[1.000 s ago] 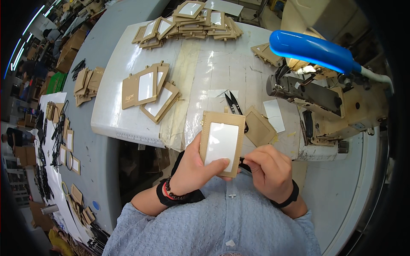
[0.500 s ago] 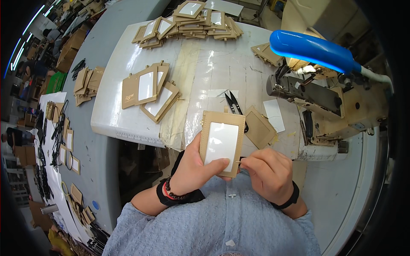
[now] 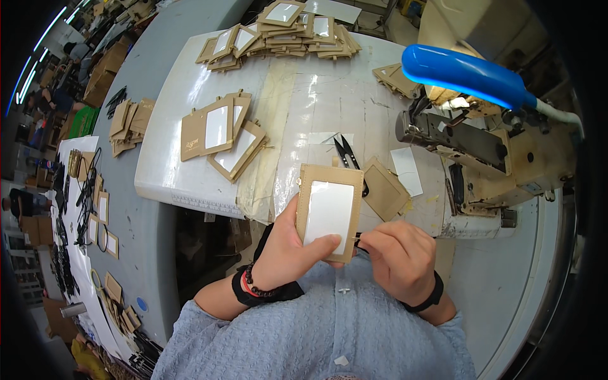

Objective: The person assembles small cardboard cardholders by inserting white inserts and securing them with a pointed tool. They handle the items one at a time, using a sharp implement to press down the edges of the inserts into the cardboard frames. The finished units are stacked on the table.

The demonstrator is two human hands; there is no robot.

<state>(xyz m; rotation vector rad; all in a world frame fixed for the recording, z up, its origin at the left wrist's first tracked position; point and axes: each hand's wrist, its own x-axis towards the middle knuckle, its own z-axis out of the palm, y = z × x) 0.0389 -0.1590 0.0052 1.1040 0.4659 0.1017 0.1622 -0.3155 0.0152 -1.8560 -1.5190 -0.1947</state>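
Observation:
A tan card holder [image 3: 329, 212] with a white window and a small tab on top stands upright in front of my chest. My left hand [image 3: 280, 249] is closed on its lower left, thumb lying across the window. Close by its lower right edge, my right hand [image 3: 403, 258] is pinched. A small dark bit shows at those fingertips, too small to name. Black thread snips [image 3: 346, 154] lie on the table just behind the holder. A flat tan panel [image 3: 385, 188] and a white card [image 3: 407, 171] rest to their right.
Several card holders are piled at the table's far side [image 3: 304, 35], with a smaller stack [image 3: 221, 136] at the left. A sewing machine [image 3: 487, 152] stands right, under a blue lamp [image 3: 465, 75]. More tan pieces [image 3: 130, 126] lie on the grey side table.
My right hand has shifted very slightly right at the holder's edge. The left hand and the card holder stay in place.

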